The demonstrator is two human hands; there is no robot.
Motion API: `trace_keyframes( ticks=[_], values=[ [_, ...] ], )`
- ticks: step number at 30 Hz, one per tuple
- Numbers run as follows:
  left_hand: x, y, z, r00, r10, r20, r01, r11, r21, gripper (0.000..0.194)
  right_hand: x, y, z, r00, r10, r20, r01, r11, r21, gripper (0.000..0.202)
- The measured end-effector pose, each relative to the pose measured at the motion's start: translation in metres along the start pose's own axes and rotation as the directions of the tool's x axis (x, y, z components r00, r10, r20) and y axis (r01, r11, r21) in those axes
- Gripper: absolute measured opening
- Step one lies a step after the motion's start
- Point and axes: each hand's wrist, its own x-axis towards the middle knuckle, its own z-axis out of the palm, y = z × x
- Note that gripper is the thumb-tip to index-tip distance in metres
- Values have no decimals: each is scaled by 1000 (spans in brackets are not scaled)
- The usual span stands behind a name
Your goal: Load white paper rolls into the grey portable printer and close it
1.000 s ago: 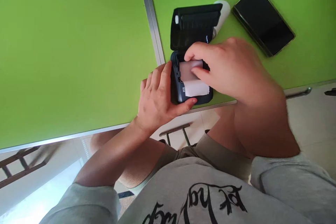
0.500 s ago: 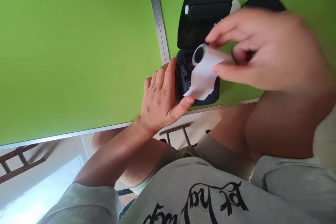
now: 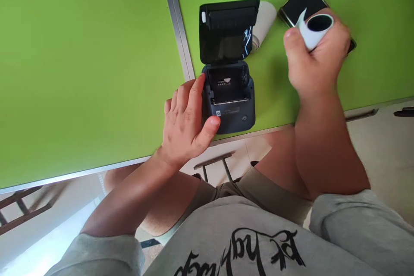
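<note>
A small dark printer point(image 3: 229, 114) stands near the table's front edge with its black lid point(image 3: 226, 32) tipped back, so its inner compartment shows. My left hand point(image 3: 187, 120) rests along the printer's left side, thumb on the front corner, wrapped against the body. Off to the right, my right hand point(image 3: 317, 58) is closed around a white paper roll point(image 3: 312, 36), whose dark hollow core faces up and whose loose end sticks up at its left. Part of a phone point(image 3: 305, 2) lies beneath and behind that hand.
Behind the lid lies a white cylindrical object point(image 3: 265, 19), partly hidden. A metal strip point(image 3: 177, 21) crosses the green table point(image 3: 80, 73) left of the printer. The table's front edge runs just before the printer.
My right hand has moved right, carrying the paper roll from over the printer toward the phone. The printer's compartment is now uncovered. My left hand stays at the printer's side.
</note>
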Motion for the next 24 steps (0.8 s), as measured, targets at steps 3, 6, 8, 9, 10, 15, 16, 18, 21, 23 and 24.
trace_keyframes(
  ticks=[3, 6, 8, 9, 10, 15, 16, 18, 21, 23, 24],
  values=[
    [1, 1, -1, 1000, -1, -13, 1, 1000, -5, 101, 1, -9, -10, 999, 1, 40, 8, 974, -227, 33],
    [2, 2, -1, 1000, -10, -6, 10, 1000, -1, 101, 6, -18, -15, 986, 121, 111, -73, 929, -363, 42],
    [2, 3, -1, 1000, -21, 0, 21, 1000, -1, 101, 8, -22, -16, 975, 202, 97, -152, 914, -377, 44],
    [2, 4, -1, 1000, -25, 1, 25, 1000, -1, 101, 8, -24, -17, 970, 230, 76, -190, 917, -351, 44],
    [2, 4, -1, 1000, -27, 0, 27, 1000, -1, 101, 7, -27, -18, 966, 252, 56, -222, 923, -314, 45],
    [2, 3, 0, 1000, -15, -9, 15, 1000, -10, 98, 2, -52, -29, 993, 117, 30, -108, 974, -199, 62],
    [2, 2, 0, 1000, -11, -11, 11, 1000, -13, 97, 3, -58, -31, 998, 43, 41, -33, 977, -211, 62],
    [1, 1, 0, 1000, -4, -14, 4, 1000, -19, 95, 7, -68, -32, 992, -54, 117, 83, 963, -258, 59],
    [1, 0, 0, 1000, 3, -26, -4, 1000, -27, 92, 16, -77, -30, 954, -88, 288, 177, 938, -298, 55],
    [1, -1, 0, 999, 11, -30, -12, 999, -32, 89, 21, -78, -27, 941, -95, 326, 198, 933, -301, 48],
    [1, -1, 0, 999, 15, -29, -16, 999, -34, 89, 23, -78, -26, 938, -96, 334, 202, 933, -299, 44]
  ],
)
